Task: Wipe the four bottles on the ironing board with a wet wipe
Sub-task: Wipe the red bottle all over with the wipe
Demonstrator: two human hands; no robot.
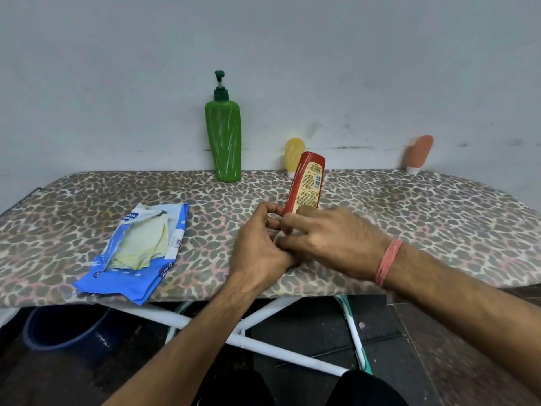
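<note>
Red bottle (306, 180) leans tilted, left hand (260, 241) fingers (270, 208) pinching its base to steady it while right hand (325, 235) fingers curl against it, seemingly wiping.

on the ironing board (409, 218), wipes pack (140, 250) lies left, three bottles (224, 142) stand along the back.

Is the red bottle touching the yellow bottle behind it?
Cannot tell. In the head view, the red bottle, held tilted by both hands, overlaps the lower part of the yellow bottle by the wall, so one view cannot show a gap or contact.
</note>
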